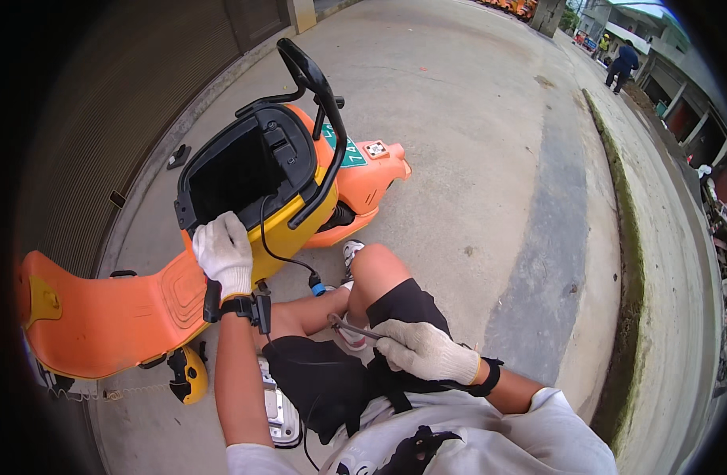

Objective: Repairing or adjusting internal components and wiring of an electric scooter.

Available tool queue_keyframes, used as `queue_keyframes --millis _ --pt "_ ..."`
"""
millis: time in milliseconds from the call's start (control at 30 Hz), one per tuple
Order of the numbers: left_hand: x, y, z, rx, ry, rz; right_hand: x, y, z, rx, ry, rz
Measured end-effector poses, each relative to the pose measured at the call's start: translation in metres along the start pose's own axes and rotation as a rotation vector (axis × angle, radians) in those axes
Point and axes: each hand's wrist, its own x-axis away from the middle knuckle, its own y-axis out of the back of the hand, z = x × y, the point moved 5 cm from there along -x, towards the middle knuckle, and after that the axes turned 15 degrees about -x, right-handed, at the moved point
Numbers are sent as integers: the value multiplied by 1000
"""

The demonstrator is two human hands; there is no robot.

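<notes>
An orange and yellow scooter (pixel 363 186) stands in front of me with its black storage compartment (pixel 207 154) open. My left hand (pixel 223 252), in a white knit glove, is closed over the compartment's near edge, its fingertips partly hidden. From the compartment a black cable hangs with a blue connector (pixel 317 285) at its end. My right hand (pixel 419 350), also gloved, is closed round the handle of a metal wrench (pixel 354 325). The wrench's head points left, above my lower legs and apart from the scooter.
A yellow helmet (pixel 191 375) hangs below the orange footboard (pixel 134 305). Beside my left thigh sits a whitish case (pixel 280 409). A ribbed shutter (pixel 134 95) rises at left; a mossy kerb (pixel 623 229) runs along the right. Two people stand far off, one in dark blue (pixel 623 65).
</notes>
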Motion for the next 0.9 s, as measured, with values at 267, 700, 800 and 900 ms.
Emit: queue_keyframes --millis 267,700,800,900 --pt "1 -9 9 -45 -12 175 73 30 24 -357 -47 -266" --pt "0 9 0 102 40 278 98 51 12 -636 132 -552" --pt "3 8 5 103 57 277 85 48 18 -649 15 -509" --pt "10 9 11 64 31 210 58 44 22 -612 -77 -385"
